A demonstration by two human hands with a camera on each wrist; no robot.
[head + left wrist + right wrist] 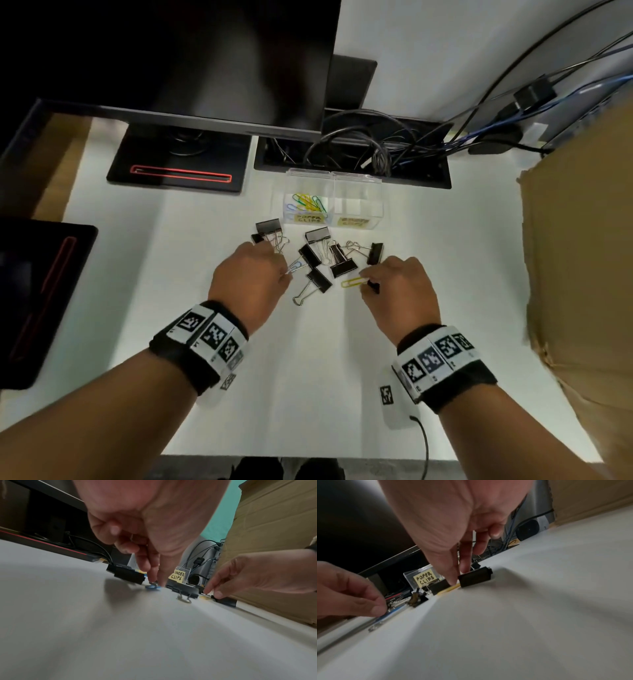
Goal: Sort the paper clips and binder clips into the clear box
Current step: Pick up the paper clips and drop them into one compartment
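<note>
On the white desk (pixel 205 342), the left hand (pixel 251 277) pinches a blue clip (pixel 295 267) and the right hand (pixel 400 287) pinches a yellow clip (pixel 352 283); black binder clips (pixel 317 281) crowd between them. Behind stands the clear box (pixel 356 205), near a cardboard box (pixel 582 222).

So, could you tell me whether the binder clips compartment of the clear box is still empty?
Empty, as far as visible: the right compartment shows only clear walls, while the black binder clips all lie on the desk.

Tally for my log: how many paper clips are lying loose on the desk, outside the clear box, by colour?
blue paper clip: 1
yellow paper clip: 1
Total: 2
</note>
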